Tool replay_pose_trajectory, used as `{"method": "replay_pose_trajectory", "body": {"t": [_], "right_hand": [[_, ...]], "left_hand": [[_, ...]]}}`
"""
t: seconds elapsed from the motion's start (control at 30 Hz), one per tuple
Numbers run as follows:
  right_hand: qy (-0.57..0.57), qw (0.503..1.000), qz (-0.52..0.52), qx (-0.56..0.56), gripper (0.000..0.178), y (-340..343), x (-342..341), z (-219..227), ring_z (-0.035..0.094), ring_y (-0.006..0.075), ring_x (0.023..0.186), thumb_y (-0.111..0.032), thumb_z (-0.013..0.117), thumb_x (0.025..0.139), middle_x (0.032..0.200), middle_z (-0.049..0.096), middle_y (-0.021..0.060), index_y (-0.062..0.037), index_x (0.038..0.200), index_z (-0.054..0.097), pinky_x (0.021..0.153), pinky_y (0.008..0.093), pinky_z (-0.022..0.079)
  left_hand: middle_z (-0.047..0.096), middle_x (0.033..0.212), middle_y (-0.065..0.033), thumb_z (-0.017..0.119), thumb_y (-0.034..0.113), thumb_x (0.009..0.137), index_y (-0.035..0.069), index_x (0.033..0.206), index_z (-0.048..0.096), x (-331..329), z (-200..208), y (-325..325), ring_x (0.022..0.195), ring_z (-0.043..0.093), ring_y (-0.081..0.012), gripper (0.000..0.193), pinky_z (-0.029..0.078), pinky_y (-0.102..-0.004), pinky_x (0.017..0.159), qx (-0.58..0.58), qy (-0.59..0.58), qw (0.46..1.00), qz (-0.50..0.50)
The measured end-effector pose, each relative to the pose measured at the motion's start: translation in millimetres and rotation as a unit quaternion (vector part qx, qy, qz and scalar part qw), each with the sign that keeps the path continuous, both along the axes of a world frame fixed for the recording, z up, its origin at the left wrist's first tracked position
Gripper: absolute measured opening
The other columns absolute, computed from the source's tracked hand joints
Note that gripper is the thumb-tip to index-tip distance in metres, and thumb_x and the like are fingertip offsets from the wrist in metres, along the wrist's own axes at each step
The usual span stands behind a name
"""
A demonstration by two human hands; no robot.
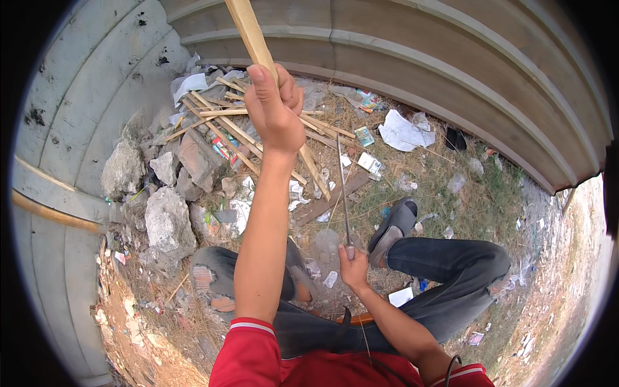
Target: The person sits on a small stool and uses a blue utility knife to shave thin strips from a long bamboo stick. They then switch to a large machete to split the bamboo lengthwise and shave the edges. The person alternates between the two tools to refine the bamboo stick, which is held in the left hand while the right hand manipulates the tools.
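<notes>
My left hand (pixel 274 109) is raised in front of me with its fingers wrapped round a pale wooden strip (pixel 248 32). The strip rises past the top of the view, and a piece in line with it shows below the fist. Lower and to the right, my right hand (pixel 354 269) grips the handle of a long thin knife (pixel 343 187). Its narrow blade points up and away from me, seen nearly edge-on, apart from the strip. Beyond my left hand lies a loose heap of similar wooden strips (pixel 225 126) on the ground.
Broken concrete chunks (pixel 169 219) lie at the left beside a grey metal sheet wall (pixel 97 77). A corrugated metal fence (pixel 438 58) curves across the far side. Paper and plastic litter, including a white sheet (pixel 406 131), dots the dry grass. My bent legs (pixel 445 264) frame the work area.
</notes>
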State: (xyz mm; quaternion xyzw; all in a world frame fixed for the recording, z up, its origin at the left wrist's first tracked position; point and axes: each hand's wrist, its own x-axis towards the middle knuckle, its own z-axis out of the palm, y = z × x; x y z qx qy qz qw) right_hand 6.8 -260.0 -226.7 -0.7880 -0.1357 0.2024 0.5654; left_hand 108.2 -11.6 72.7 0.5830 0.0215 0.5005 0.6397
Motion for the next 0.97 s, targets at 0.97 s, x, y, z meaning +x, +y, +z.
{"method": "replay_pose_trajectory", "body": {"t": [0.97], "right_hand": [[0.067, 0.994, -0.045, -0.072, 0.033, 14, 22, -22, 0.071, 0.0335, 0.070, -0.033, 0.073, 0.081, 0.074, 0.073, 0.0181, -0.0005, 0.085, 0.076, 0.069, 0.0436, 0.051]], "left_hand": [[0.021, 0.058, 0.0043, 0.031, 0.073, 0.098, 0.012, 0.071, 0.032, -24, -7, 29, 0.052, 0.013, -0.0073, 0.067, 0.014, -0.0253, 0.048, 0.009, -0.008, 0.999, -0.034]]}}
